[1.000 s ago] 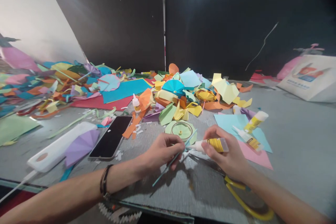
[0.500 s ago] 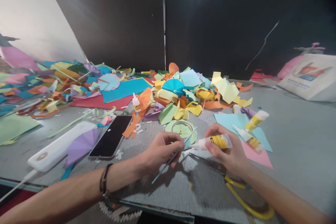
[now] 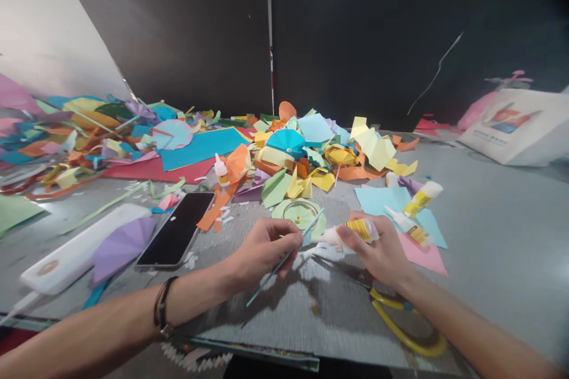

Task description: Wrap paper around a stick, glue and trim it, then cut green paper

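My left hand [image 3: 265,250] pinches a thin teal paper stick [image 3: 284,256] between thumb and fingers, its upper end reaching over a round pale green paper piece [image 3: 299,217]. My right hand [image 3: 376,247] grips a small white glue bottle with a yellow label [image 3: 358,230], its nozzle pointing left towards the stick. The nozzle tip and stick lie very close together, and I cannot tell whether they touch. Yellow-handled scissors [image 3: 395,317] lie below my right hand, their blades partly in its shadow.
A large heap of coloured paper scraps [image 3: 284,157] spreads across the grey table [image 3: 489,249]. A black phone [image 3: 175,229], white box [image 3: 84,249] and purple paper fan [image 3: 122,250] lie left. Several glue bottles stand or lie around. A white tote bag [image 3: 511,127] sits far right.
The whole view has shifted slightly left and down. My right hand has tilted the glue bottle, bringing its nozzle closer to the teal stick in my left hand.
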Motion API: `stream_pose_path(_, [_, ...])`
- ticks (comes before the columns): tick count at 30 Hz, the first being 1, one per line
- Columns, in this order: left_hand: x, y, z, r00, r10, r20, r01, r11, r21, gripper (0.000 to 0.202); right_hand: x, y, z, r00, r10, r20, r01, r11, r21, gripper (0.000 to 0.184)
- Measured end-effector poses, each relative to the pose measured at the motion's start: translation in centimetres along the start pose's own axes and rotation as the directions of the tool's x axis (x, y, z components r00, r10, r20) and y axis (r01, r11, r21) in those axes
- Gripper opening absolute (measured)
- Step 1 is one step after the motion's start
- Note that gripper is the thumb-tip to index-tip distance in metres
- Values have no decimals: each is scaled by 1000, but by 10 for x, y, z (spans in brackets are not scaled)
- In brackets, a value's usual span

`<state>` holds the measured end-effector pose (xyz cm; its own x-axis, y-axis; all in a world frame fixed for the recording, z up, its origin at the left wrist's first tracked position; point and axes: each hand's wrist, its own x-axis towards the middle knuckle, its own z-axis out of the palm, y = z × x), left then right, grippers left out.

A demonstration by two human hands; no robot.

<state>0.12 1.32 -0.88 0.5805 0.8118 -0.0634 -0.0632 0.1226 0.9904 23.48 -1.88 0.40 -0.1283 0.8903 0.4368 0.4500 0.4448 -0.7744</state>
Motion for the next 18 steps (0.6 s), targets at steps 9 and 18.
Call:
stream_pose_path(9, [0, -2, -1, 1000, -8, 3, 8, 1000, 9, 29, -2, -4, 1, 1000, -13, -20, 14, 999, 51, 55])
stream_pose_path(18, [-1, 2, 1, 999, -32, 1, 32, 999, 18, 29, -2, -8, 1, 1000, -8, 13, 7, 994, 111, 55])
